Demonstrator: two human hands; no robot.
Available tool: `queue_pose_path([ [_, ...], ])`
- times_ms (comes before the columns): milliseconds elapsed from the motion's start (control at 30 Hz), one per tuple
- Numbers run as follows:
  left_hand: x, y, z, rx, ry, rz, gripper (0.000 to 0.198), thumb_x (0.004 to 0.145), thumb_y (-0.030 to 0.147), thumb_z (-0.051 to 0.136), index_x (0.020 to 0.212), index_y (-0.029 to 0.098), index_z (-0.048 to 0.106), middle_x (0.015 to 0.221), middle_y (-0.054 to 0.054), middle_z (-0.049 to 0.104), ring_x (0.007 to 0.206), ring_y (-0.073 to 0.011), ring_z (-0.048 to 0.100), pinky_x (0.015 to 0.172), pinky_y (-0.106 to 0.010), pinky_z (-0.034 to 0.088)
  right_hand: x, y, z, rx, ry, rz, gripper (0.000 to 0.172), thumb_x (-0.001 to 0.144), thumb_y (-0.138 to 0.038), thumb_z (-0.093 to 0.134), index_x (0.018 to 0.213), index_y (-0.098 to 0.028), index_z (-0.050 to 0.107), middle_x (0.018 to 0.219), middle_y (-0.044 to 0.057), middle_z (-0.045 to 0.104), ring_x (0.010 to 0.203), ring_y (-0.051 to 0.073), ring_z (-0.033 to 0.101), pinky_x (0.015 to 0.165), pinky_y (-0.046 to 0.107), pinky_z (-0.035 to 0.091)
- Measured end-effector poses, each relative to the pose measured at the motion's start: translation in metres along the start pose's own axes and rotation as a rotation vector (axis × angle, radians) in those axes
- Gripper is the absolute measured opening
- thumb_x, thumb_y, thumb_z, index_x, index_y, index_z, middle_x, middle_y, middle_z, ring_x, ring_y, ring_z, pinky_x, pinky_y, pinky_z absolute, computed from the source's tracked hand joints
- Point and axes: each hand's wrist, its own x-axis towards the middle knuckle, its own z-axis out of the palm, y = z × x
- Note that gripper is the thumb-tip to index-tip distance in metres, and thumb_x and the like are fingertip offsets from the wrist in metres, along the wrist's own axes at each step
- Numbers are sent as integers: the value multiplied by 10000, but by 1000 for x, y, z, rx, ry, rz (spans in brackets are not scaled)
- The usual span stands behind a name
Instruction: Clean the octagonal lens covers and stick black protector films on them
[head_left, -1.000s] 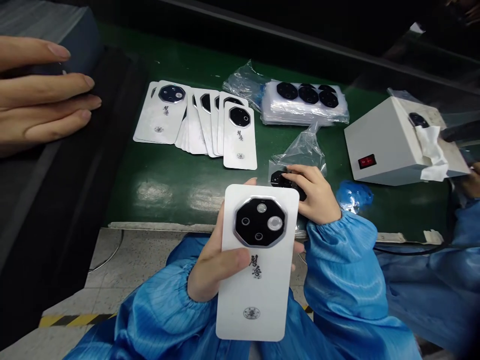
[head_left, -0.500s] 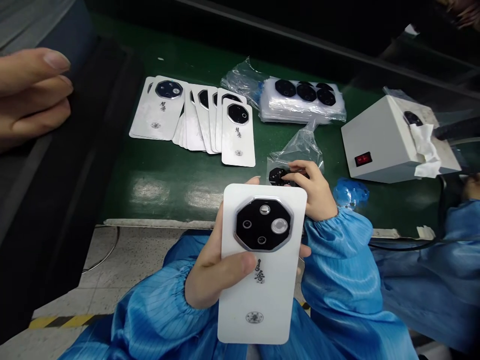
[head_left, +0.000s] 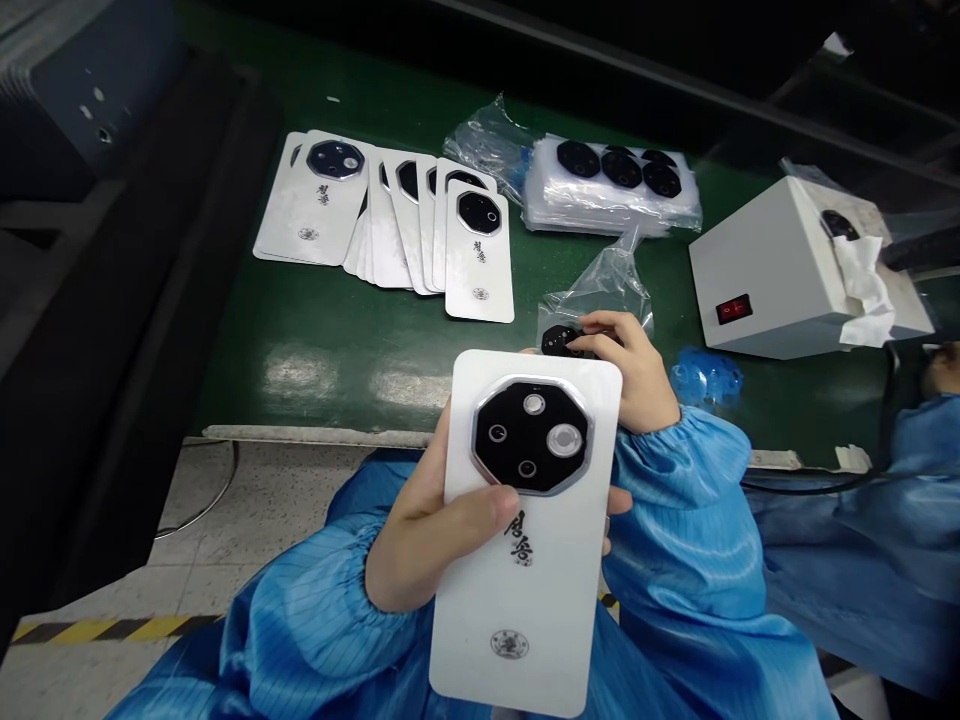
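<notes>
My left hand (head_left: 420, 540) grips a white phone back panel (head_left: 517, 600), thumb across its face and fingers wrapped behind it. The panel has a black octagonal camera area with a silver rim, dark lettering and a round emblem. Beyond its top edge, my right hand (head_left: 634, 370) has its bent fingertips on a black octagonal camera lens cover (head_left: 556, 340) lying on a clear plastic bag (head_left: 600, 290). The panel partly hides the right hand, including its thumb. Similar white panels (head_left: 480, 260) lie fanned out on the green table (head_left: 337, 360).
A plastic-wrapped stack (head_left: 607, 190) with black lens covers on top sits at the back. To the right stand a grey-white box (head_left: 772, 270) with a red switch and a crumpled blue film (head_left: 705, 378). A dark frame (head_left: 127, 330) borders the left; another person's blue sleeve (head_left: 922, 440) is at far right.
Another person's hand at the upper left has gone out of view, uncovering a dark device. The view has shifted slightly. My hands keep nearly the same pose; the held panel tilts a little.
</notes>
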Motion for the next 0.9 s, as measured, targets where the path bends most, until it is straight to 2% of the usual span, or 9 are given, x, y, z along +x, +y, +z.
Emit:
queue_pose_path([
  [167, 1, -1, -1, 16, 7, 16, 595, 878, 119, 476, 1391, 267, 211, 1126, -83, 651, 1036, -278, 632, 806, -405, 566, 3, 1, 2, -9, 29, -25, 147, 806, -204, 547, 944, -198, 598, 1098, 118, 530, 1025, 276, 543, 816, 466, 511],
  [300, 0, -4, -1, 23, 28, 35, 655, 881, 124, 480, 1417, 272, 133, 1097, -92, 677, 1000, -255, 653, 783, -373, 573, 1, -13, -9, 8, 277, -74, 160, 789, -131, 560, 919, -206, 615, 991, 88, 586, 914, 235, 585, 748, 399, 523],
  [400, -2, -7, 0, 26, 61, 29, 723, 881, 147, 504, 1435, 299, 65, 1081, -63, 697, 984, -228, 661, 798, -345, 567, -9, -51, -23, 36, 468, -97, 194, 790, -138, 550, 945, -228, 625, 948, 63, 611, 839, 218, 599, 693, 389, 525],
  [467, -3, -9, 1, 12, 85, 51, 728, 874, 126, 509, 1435, 329, 92, 1092, -10, 697, 992, -195, 658, 824, -319, 556, -16, -86, -29, 52, 486, -149, 153, 841, -216, 488, 899, -232, 629, 906, 56, 599, 806, 225, 599, 663, 419, 537],
  [533, -4, -12, 3, 9, 92, 77, 678, 874, 118, 504, 1425, 344, 179, 1067, 38, 703, 981, -162, 658, 828, -288, 548, -20, -118, -29, 41, 729, -126, 194, 860, -251, 472, 718, -245, 603, 841, 27, 558, 720, 182, 558, 603, 393, 545],
  [567, -5, -13, 3, 33, 101, 89, 647, 871, 128, 512, 1414, 341, 232, 1064, 46, 702, 986, -157, 654, 825, -273, 544, -20, -130, -27, -3, 691, -55, 196, 818, -215, 539, 631, -247, 587, 837, 18, 546, 723, 171, 545, 611, 373, 551],
  [633, -5, -16, 3, 146, 150, 121, 592, 859, 160, 543, 1385, 329, 331, 1113, 39, 682, 1037, -164, 626, 845, -255, 524, -18, -144, -22, -105, 730, -85, 230, 776, -212, 602, 553, -258, 572, 804, 9, 522, 703, 158, 522, 581, 333, 548],
  [767, -7, -19, 4, 349, 188, 232, 499, 842, 156, 560, 1261, 418, 497, 1157, 82, 642, 1052, -129, 589, 935, -232, 454, -17, -150, -15, -148, 721, -16, 236, 790, -230, 556, 567, -284, 609, 817, 28, 516, 706, 182, 535, 563, 350, 548],
  [900, -8, -18, 6, 410, 187, 215, 517, 854, 169, 536, 1253, 492, 470, 1145, 93, 633, 1001, -143, 601, 972, -317, 434, -26, -152, -11, -155, 731, 65, 147, 785, -269, 574, 667, -316, 649, 883, 38, 546, 769, 223, 566, 576, 395, 557],
])
